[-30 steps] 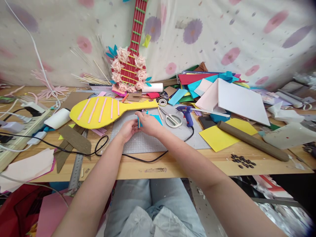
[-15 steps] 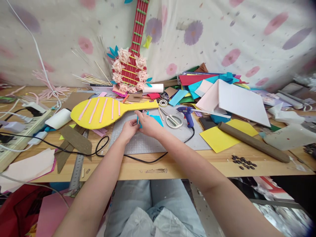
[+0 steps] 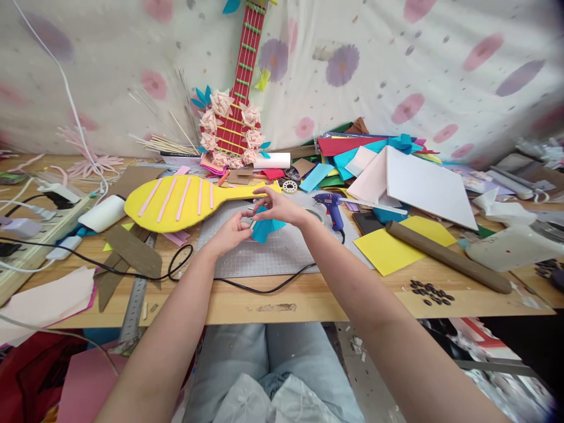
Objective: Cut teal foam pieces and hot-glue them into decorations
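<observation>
Above the grey cutting mat (image 3: 282, 257), my left hand (image 3: 232, 234) has its fingers pinched at the edge of a piece of blue craft paper (image 3: 263, 230). A short pale stick (image 3: 252, 224) shows by those fingertips. Over the paper's far side is my right hand (image 3: 282, 207), its thumb and fingers apart; whether the thumb touches the paper I cannot tell. Just beyond both hands lies the handle of a yellow paddle-shaped cutout (image 3: 174, 202) with pink strips across it. The scissors are mostly hidden behind my right forearm.
A blue glue gun (image 3: 331, 208) lies right of the hands, its black cable (image 3: 259, 290) looping across the mat's front. Yellow paper (image 3: 383, 249), a brown roll (image 3: 449, 257) and several dark beads (image 3: 432, 292) are farther right. A flower-trimmed red guitar (image 3: 233, 126) stands behind.
My right hand has moved slightly up and right, and its fingers have spread. More of the blue paper shows between the hands. My right forearm now covers most of the scissors.
</observation>
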Motion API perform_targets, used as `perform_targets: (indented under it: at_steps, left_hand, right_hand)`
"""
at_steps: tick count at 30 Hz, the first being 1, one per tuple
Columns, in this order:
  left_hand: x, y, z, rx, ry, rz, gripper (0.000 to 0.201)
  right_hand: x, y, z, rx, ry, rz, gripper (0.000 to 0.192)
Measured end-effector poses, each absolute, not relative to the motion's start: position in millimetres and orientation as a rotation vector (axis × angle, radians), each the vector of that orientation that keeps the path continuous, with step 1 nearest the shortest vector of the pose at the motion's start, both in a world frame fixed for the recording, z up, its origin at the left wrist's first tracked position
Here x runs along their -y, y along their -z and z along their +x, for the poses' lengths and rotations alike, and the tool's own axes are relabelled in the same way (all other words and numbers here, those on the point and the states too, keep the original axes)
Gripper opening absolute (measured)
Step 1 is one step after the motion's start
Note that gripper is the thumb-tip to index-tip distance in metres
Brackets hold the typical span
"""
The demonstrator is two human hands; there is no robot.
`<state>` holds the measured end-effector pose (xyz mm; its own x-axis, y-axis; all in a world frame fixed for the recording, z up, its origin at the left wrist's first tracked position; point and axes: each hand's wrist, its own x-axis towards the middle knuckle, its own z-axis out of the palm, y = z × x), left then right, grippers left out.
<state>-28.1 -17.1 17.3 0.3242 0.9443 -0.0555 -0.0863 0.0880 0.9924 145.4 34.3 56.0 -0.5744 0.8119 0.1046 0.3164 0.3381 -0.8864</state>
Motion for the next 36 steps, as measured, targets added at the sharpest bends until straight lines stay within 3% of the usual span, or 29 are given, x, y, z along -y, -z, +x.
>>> perform_targets:
  at_steps: [15, 23, 30, 36]
  left_hand:
    - [16.2, -15.1, -28.0, -0.92, -0.964, 1.295, 0.05]
    - [15.4, -15.1, -31.1, -0.922, -0.935, 1.265, 0.052]
    - [15.8, -23.9, -33.7, -0.981, -1.049, 0.983, 0.022]
    - [15.8, -25.5, -37.1, -0.984, -0.949, 0.888, 0.016]
  right_hand:
    - [-25.0, -74.7, 137.2, 2.305, -0.672, -0.973, 0.049]
    - [-26.7, -71.2, 135.1, 2.345, -0.956, -1.009, 0.045]
    - [-31.9, -67.6, 138.4, 2.227, -1.055, -0.88, 0.039]
    - [-37.3, -63.6, 134.4, 2.237, -1.076, -0.84, 0.035]
